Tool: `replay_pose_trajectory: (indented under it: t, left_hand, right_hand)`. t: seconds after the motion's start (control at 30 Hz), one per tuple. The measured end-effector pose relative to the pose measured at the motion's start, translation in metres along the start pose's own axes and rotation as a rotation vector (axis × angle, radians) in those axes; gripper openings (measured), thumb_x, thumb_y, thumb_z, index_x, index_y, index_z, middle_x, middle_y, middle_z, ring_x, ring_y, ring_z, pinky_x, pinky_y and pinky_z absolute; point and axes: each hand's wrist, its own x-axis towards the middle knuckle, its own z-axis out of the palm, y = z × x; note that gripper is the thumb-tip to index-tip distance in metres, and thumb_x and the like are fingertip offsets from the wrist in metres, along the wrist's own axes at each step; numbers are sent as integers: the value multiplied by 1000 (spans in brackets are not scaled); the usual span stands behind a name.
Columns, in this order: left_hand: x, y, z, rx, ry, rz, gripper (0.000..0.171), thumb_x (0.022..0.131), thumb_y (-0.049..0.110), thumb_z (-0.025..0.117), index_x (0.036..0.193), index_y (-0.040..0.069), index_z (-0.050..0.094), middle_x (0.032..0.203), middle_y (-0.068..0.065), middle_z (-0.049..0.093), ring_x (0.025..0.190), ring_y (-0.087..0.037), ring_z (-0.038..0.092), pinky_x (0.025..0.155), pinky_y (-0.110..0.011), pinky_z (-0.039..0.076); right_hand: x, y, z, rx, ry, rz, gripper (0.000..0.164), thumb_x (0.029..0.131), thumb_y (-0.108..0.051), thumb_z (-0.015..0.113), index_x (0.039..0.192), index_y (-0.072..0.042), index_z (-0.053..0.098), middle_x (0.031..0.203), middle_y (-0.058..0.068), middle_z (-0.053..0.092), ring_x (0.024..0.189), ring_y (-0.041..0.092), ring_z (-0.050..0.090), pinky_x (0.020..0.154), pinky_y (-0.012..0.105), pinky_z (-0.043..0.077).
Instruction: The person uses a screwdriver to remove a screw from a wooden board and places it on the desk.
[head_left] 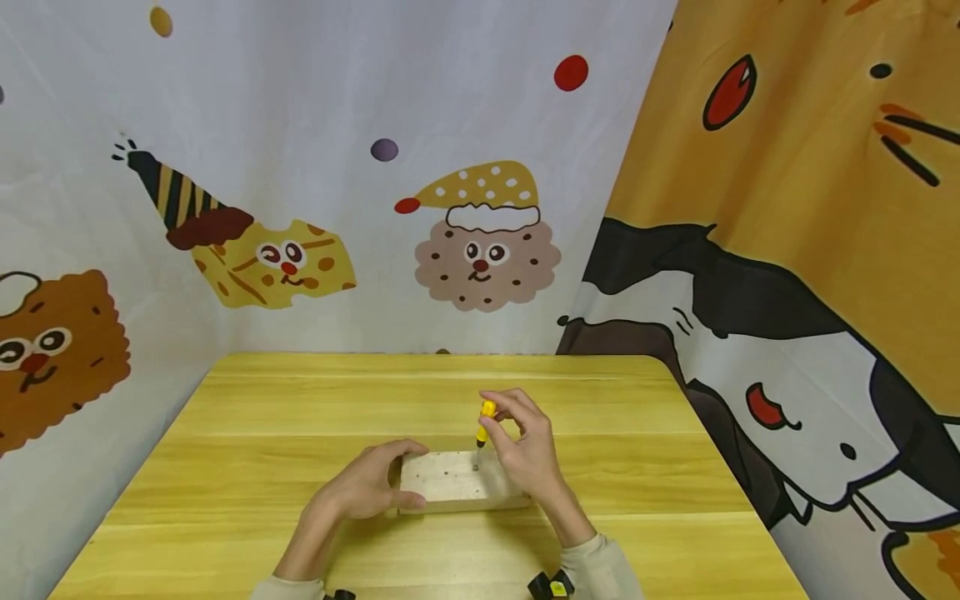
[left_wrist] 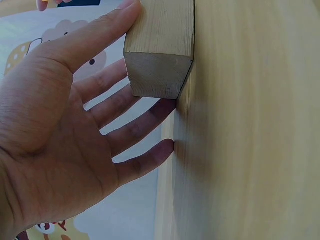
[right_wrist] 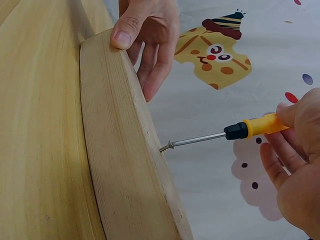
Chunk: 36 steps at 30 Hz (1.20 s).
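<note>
A pale wooden block [head_left: 442, 486] lies on the table, with several small dark holes in its top. My left hand [head_left: 365, 483] holds the block's left end, thumb on the near side and fingers at the far side. My right hand [head_left: 529, 450] pinches the yellow handle of a screwdriver [head_left: 486, 412] above the block. In the right wrist view, the shaft of the screwdriver [right_wrist: 200, 139] meets the head of a screw [right_wrist: 166, 146]. That screw stands partly out of the wood, its threads showing. The block's end face [left_wrist: 155, 75] shows in the left wrist view.
The wood-grain table [head_left: 247, 467] reaches out on all sides of the block. Behind it hangs a white curtain [head_left: 300, 108] with cartoon prints, and an orange printed curtain [head_left: 787, 192] hangs at the right. Dark wrist devices [head_left: 551, 586] sit by the sleeves.
</note>
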Motion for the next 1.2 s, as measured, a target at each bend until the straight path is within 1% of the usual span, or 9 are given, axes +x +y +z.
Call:
replay_pose_trajectory:
  t: [0.13, 0.23, 0.3, 0.53, 0.6, 0.73, 0.83, 1.1, 1.2]
  left_hand:
    - [1, -1, 0, -1, -4, 0, 79, 89, 39, 98, 155, 11, 65, 162, -17, 65, 157, -49, 54, 132, -76, 39]
    - [2, -1, 0, -3, -4, -1, 80, 88, 39, 98, 155, 11, 64, 163, -17, 65, 158, -49, 52, 132, -77, 38]
    - [2, -1, 1, -2, -2, -2, 81, 88, 39, 98, 155, 11, 64, 163, -17, 65, 158, -49, 52, 132, -77, 38]
    - [1, 0, 1, -6, -4, -10, 80, 89, 38, 98, 155, 10, 64, 163, -16, 65, 158, -49, 52, 132, -76, 39]
    - [1, 0, 1, -8, -4, -14, 79, 89, 38, 98, 155, 11, 64, 163, -16, 65, 158, -49, 52, 132, -77, 38]
    - [0, 0, 1, -9, -4, -14, 79, 89, 37, 98, 155, 10, 64, 162, -16, 65, 158, -49, 52, 132, -76, 38]
    - [0, 0, 1, -7, -2, -10, 80, 89, 38, 98, 156, 10, 64, 162, -17, 65, 157, -49, 53, 132, -76, 38]
    - [0, 0, 0, -8, -6, -7, 80, 89, 38, 98, 156, 10, 64, 163, -17, 64, 157, -49, 53, 132, -77, 38]
    - [0, 0, 0, -13, -8, -6, 80, 89, 38, 98, 156, 10, 64, 163, -17, 64, 158, -50, 52, 132, -77, 38]
  right_hand:
    - [0, 1, 1, 8, 9, -25, 44, 98, 14, 78, 139, -2, 76, 114, 21, 76, 95, 20, 76, 88, 30, 70]
    - [1, 2, 1, 14, 13, -33, 47, 96, 18, 77, 138, -3, 76, 113, 20, 78, 95, 18, 77, 88, 30, 70]
    - [0, 2, 1, 16, 14, -29, 48, 95, 18, 78, 138, -4, 77, 115, 16, 78, 95, 16, 76, 88, 30, 70]
    - [-1, 1, 1, -6, 20, 14, 39, 99, 3, 83, 136, -8, 79, 122, 13, 76, 97, 17, 74, 87, 28, 69]
    - [-2, 2, 1, -9, 23, 23, 38, 99, 2, 84, 135, -9, 79, 121, 12, 76, 97, 17, 73, 87, 27, 69]
    - [-2, 2, 1, -10, 28, 2, 37, 99, 5, 83, 134, -8, 80, 117, 13, 76, 94, 18, 72, 85, 22, 67]
    - [-2, 3, 2, -5, 27, -9, 38, 99, 6, 82, 134, -6, 79, 116, 13, 76, 92, 20, 72, 83, 22, 66]
    - [-1, -1, 0, 12, 11, 46, 39, 100, 5, 81, 137, -6, 78, 118, 12, 76, 97, 14, 75, 88, 31, 70]
    - [-1, -1, 0, 15, 9, 31, 40, 100, 7, 80, 138, -4, 77, 118, 13, 76, 97, 14, 75, 89, 32, 71]
